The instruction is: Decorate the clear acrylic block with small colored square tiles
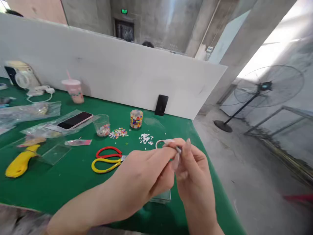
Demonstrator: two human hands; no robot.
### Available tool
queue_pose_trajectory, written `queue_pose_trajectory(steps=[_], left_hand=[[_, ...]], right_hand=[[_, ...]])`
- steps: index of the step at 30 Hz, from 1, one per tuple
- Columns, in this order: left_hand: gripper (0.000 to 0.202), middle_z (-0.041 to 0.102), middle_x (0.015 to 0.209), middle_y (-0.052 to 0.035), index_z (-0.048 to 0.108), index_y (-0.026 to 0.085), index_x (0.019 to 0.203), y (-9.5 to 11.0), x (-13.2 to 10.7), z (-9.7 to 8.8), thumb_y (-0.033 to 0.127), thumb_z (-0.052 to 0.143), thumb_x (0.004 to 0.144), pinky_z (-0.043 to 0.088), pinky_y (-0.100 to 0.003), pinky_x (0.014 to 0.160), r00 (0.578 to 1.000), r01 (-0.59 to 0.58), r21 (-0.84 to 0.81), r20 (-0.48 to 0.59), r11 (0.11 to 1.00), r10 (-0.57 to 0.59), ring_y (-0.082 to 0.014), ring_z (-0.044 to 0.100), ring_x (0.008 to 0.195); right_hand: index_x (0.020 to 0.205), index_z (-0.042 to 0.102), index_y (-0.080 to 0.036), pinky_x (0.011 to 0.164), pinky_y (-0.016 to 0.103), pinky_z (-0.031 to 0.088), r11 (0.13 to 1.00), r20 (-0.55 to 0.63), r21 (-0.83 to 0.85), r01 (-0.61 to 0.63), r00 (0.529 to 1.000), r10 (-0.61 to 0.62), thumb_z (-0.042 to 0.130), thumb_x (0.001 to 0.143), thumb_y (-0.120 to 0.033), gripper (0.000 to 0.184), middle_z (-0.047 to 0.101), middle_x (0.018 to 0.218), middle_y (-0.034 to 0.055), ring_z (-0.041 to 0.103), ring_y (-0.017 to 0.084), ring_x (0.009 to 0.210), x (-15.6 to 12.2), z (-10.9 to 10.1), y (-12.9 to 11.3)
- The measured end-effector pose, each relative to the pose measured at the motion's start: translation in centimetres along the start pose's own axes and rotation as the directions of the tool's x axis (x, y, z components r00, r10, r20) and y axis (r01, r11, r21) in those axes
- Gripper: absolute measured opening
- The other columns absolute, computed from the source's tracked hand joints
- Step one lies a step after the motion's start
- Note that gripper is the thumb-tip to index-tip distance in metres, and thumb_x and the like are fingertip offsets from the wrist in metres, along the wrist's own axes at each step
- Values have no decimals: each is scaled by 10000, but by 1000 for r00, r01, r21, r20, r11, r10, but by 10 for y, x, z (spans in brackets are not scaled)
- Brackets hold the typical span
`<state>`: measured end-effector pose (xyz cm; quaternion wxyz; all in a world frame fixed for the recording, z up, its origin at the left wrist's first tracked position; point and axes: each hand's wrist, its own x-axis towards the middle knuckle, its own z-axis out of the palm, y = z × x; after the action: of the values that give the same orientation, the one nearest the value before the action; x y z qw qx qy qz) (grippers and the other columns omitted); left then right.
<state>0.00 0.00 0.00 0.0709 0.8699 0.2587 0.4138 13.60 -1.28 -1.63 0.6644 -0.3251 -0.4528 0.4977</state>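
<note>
My left hand [144, 178] and my right hand [195, 173] meet above the green table, fingertips pinched together around a small greyish piece [179, 149]. Fingers cover most of that piece, so its kind is unclear. A thin white loop [159, 142] shows just beyond my left fingertips; whether it is held cannot be told. Scissors [117, 160] with one red and one yellow handle lie left of my hands, blades partly hidden by my left hand. Past my fingers are loose white mosaic tiles [145, 138]. A clear glass-like slab [161, 197] lies beneath my hands.
Behind stand a mosaic-covered cup [136, 119], a clear cup of tiles [102, 126] and scattered coloured tiles [118, 133]. Leftward lie a tube [78, 142], a phone [75, 120] and a yellow tool [22, 162]. A white partition [117, 71] closes the back; a fan [265, 86] stands right.
</note>
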Motion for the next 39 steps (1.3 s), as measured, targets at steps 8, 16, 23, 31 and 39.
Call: queue_pose_trajectory(steps=[8, 16, 23, 31, 39], left_hand=[[228, 417, 591, 96, 470, 159, 740, -3, 2, 0, 54, 401, 930, 268, -182, 415, 999, -29, -43, -31, 999, 28, -29, 351, 466], [255, 407, 582, 89, 482, 157, 726, -2, 1, -2, 95, 386, 954, 270, -197, 417, 1000, 1, -42, 5, 999, -1, -38, 349, 470], [204, 338, 606, 97, 415, 199, 753, -3, -1, -7, 112, 419, 937, 239, -192, 422, 992, 93, -169, 103, 981, -76, -46, 285, 480], [121, 328, 566, 112, 472, 221, 837, -1, 0, -11, 124, 447, 906, 237, -163, 412, 976, 167, -252, 180, 953, -123, -49, 269, 454], [234, 265, 589, 93, 354, 191, 692, -5, 0, -6, 80, 420, 887, 190, -201, 414, 994, 81, -106, 76, 991, -74, -53, 211, 476]], right_hand=[[787, 804, -307, 781, 194, 525, 1000, -5, -12, 10, 1000, -10, 678, 875, -454, 213, 733, 801, -41, 651, 107, 820, 0, 1, 1], [744, 798, -323, 797, 156, 540, 997, 26, -7, 72, 997, -72, 682, 891, -383, 197, 724, 794, -61, 673, 78, 840, 0, 0, 0], [864, 813, -324, 692, 156, 550, 988, 126, -109, 112, 987, -98, 690, 891, -357, 131, 735, 817, -39, 685, 84, 810, 3, -8, -9], [813, 815, -317, 657, 169, 551, 993, 106, -102, 51, 994, -40, 704, 869, -399, 149, 737, 810, -34, 693, 94, 783, 4, -6, -10], [832, 813, -350, 703, 181, 549, 958, 79, -231, 168, 985, -154, 702, 878, -358, 120, 741, 814, -45, 683, 91, 787, 4, -8, -8]])
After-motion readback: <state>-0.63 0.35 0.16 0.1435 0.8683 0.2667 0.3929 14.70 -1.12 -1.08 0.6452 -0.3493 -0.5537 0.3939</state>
